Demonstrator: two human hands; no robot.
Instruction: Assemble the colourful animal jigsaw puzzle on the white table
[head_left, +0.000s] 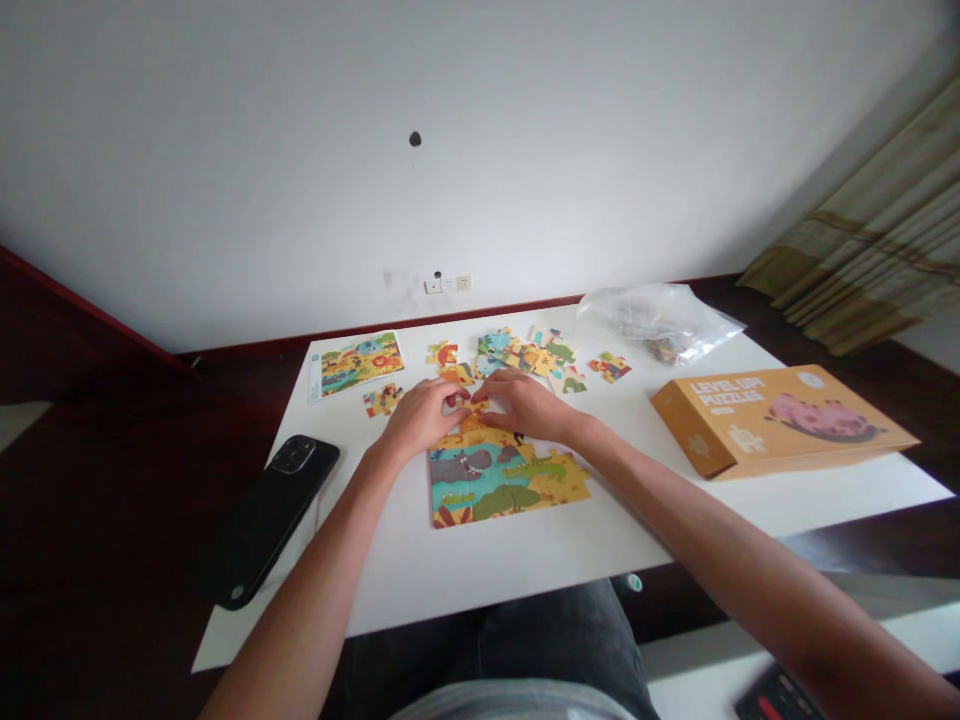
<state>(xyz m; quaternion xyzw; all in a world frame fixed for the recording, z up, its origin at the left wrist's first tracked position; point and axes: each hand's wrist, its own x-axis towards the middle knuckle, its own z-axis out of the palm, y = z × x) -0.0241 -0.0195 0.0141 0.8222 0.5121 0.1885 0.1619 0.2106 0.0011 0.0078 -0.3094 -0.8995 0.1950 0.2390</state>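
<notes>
A partly joined jigsaw puzzle (487,485) lies on the white table, showing a grey hippo, a green crocodile and a tree. At its far left edge, my left hand (427,412) and my right hand (521,405) come close together. Their curled fingers and thumbs grip a yellow-orange puzzle piece (474,420) from both sides; the fingers partly cover it. Just beyond the hands lie a loose lion-coloured piece (455,373) and a piece with a red animal (442,353). Left of my left hand is another loose piece (383,399).
Several loose pieces (525,352) are heaped toward the back. A picture card (356,365) lies at the back left, a black phone (277,520) at the left edge. On the right are a puzzle box (780,415) and a clear plastic bag (664,320). A wall stands behind.
</notes>
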